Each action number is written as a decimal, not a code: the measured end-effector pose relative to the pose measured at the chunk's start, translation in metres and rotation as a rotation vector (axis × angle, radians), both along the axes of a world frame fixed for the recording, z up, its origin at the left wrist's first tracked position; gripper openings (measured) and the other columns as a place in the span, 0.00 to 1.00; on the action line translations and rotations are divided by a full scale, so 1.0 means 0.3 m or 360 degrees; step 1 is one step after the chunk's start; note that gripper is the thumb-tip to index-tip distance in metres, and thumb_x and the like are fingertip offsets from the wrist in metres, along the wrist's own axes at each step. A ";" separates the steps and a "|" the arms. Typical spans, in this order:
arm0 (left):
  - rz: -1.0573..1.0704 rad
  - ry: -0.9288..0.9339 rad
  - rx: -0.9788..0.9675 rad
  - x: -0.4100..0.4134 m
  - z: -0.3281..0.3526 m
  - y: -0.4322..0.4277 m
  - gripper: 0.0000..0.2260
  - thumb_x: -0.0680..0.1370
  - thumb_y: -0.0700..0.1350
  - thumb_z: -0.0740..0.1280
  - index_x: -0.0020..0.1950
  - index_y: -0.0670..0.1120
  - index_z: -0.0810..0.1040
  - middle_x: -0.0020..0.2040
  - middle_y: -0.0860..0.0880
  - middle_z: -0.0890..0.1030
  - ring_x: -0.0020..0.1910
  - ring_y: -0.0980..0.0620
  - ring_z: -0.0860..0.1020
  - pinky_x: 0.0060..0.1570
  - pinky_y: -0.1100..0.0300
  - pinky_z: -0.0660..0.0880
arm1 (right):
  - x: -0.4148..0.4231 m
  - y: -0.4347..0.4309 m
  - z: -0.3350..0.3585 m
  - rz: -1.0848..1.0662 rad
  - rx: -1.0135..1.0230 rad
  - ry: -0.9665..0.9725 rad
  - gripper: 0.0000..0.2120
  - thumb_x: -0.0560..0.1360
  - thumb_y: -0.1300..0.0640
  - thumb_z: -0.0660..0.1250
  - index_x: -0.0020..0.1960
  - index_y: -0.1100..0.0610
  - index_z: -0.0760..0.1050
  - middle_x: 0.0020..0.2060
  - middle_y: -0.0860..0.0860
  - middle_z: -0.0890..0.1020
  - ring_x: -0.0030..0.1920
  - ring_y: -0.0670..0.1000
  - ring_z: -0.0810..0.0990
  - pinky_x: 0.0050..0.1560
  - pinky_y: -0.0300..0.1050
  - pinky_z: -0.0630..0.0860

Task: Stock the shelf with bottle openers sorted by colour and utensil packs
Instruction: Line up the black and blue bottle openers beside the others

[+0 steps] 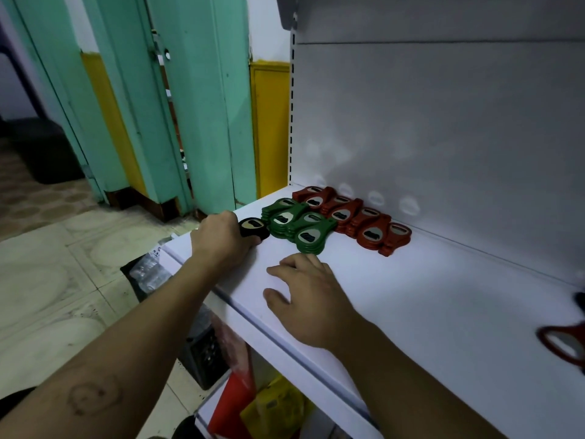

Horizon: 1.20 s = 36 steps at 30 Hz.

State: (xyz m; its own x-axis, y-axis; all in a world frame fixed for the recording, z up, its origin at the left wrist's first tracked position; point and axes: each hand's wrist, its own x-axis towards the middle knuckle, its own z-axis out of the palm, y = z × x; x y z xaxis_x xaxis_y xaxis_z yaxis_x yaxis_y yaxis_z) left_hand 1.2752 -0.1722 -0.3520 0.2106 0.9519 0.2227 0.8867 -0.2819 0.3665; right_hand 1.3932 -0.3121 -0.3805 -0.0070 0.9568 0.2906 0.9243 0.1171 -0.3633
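On the white shelf (411, 296), red bottle openers (370, 231) lie in stacked rows along the back panel. Green bottle openers (297, 224) sit in stacks just in front of them, to the left. My left hand (221, 239) grips a black bottle opener (253, 228) at the shelf's left end, its head touching the green stacks. My right hand (310, 299) rests flat on the shelf in front of the green openers, fingers relaxed and holding nothing. Another red opener (563, 343) lies at the frame's right edge, partly cut off.
Below the shelf edge are a black crate (205, 359), clear plastic packs (148, 274), and red and yellow packets (253, 403) on a lower level. Green door frames (202, 106) and a tiled floor (47, 280) lie to the left.
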 end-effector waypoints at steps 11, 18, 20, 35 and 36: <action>0.0021 0.0037 0.0117 -0.005 -0.021 -0.017 0.21 0.72 0.60 0.72 0.49 0.41 0.79 0.46 0.40 0.82 0.41 0.41 0.75 0.41 0.54 0.71 | 0.004 -0.012 0.010 -0.0061 0.0044 -0.0044 0.24 0.79 0.48 0.60 0.72 0.56 0.68 0.67 0.53 0.72 0.68 0.53 0.65 0.69 0.48 0.60; -0.0001 0.0114 0.0264 -0.065 -0.036 -0.145 0.31 0.75 0.63 0.66 0.70 0.44 0.69 0.65 0.41 0.75 0.66 0.41 0.70 0.69 0.45 0.62 | -0.014 -0.041 0.046 -0.0445 0.0194 -0.0513 0.28 0.76 0.45 0.61 0.73 0.57 0.68 0.70 0.61 0.70 0.73 0.60 0.64 0.74 0.59 0.53; -0.0101 0.0137 0.0392 -0.073 -0.031 -0.193 0.32 0.75 0.63 0.65 0.73 0.45 0.68 0.68 0.43 0.73 0.69 0.43 0.68 0.74 0.44 0.54 | 0.009 -0.053 0.062 -0.0464 0.0069 -0.0525 0.31 0.79 0.42 0.57 0.78 0.54 0.58 0.76 0.60 0.58 0.77 0.59 0.51 0.75 0.59 0.41; -0.1334 0.0107 0.0309 0.352 0.034 -0.682 0.29 0.78 0.65 0.59 0.75 0.52 0.66 0.73 0.51 0.69 0.74 0.52 0.62 0.76 0.55 0.47 | 0.388 -0.614 0.120 -0.1102 -0.0281 -0.0487 0.33 0.79 0.35 0.52 0.79 0.47 0.50 0.79 0.55 0.47 0.78 0.56 0.41 0.75 0.59 0.37; -0.1377 0.0095 0.0282 0.388 0.034 -0.719 0.29 0.78 0.65 0.59 0.75 0.52 0.66 0.74 0.51 0.69 0.74 0.53 0.62 0.76 0.55 0.47 | 0.411 -0.654 0.125 -0.1131 -0.0301 -0.0480 0.33 0.79 0.35 0.52 0.79 0.47 0.50 0.79 0.55 0.47 0.78 0.56 0.41 0.75 0.59 0.38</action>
State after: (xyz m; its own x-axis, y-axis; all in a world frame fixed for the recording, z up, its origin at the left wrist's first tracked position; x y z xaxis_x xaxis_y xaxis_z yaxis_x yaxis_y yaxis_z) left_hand 1.3917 -0.3879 -0.3419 0.8569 0.4060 0.3175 0.3525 -0.9111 0.2136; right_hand 1.5166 -0.5082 -0.3431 0.5710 0.7947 0.2057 0.8163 -0.5762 -0.0402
